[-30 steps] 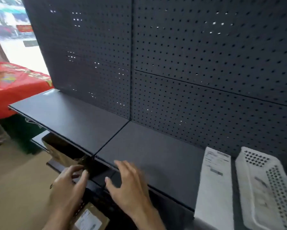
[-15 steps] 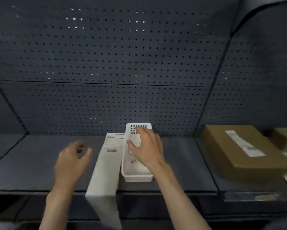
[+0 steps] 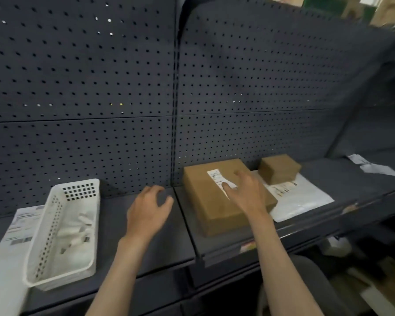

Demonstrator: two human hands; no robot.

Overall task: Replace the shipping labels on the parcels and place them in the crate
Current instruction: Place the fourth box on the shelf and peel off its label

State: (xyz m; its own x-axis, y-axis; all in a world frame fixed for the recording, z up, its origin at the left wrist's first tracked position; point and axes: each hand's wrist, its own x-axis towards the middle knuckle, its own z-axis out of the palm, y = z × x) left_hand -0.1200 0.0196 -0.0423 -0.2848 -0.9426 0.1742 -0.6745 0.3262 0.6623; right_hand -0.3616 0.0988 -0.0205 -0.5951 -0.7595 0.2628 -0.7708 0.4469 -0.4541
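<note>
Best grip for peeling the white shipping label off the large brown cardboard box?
Likely pinch the label's near corner, coming from the front right where the right hand already rests on it. The label lies flat along the top of the large brown cardboard box, so only an edge can be lifted. The left hand is free to steady the box.

Dim, soft light; motion blur, edges warped.

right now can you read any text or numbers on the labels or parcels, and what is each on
None can be read.
Label on the large box: print blurred.
Label on the white mailer: blurred.
Label sheet beside the white basket: barcodes and lines, too blurred.
Small box: no print visible.
</note>
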